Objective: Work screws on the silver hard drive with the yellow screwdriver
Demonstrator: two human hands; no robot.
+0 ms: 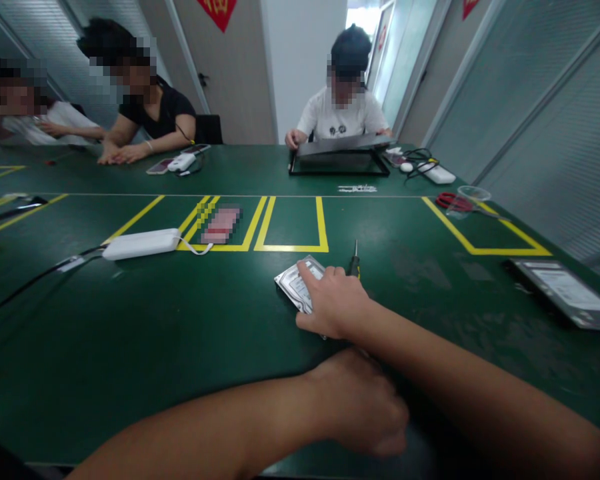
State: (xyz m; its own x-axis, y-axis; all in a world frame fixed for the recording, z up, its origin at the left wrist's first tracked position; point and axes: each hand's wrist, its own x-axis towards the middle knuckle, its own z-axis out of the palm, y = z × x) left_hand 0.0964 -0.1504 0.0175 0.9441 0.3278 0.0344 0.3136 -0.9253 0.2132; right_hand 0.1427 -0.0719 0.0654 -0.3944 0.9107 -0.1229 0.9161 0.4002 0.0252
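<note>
Head view: right hand [333, 301], fingers together, closed over hard drive [296, 285] lying mid green table [155, 320]. Screwdriver [353, 261] just beside its knuckles. Left hand [363, 403] near table edge, fingers hidden, can't tell their state.

A shared electronics workroom inside an office building. A long dark green matte table [130, 320] fills the view, its top marked into work bays by yellow tape rectangles [293, 248]. Near the front edge lie a bare silver hard drive [295, 283] and a black-handled screwdriver [353, 263]. Red-handled scissors [453, 201] lie toward the right edge, and a long white power strip [141, 243] sits left of centre. At the far edge, a person in a white T-shirt [340, 117] handles a black-framed flat screen panel [337, 163]. Grey slatted glass partition walls [530, 100] and a beige door [230, 87] enclose the room.
</note>
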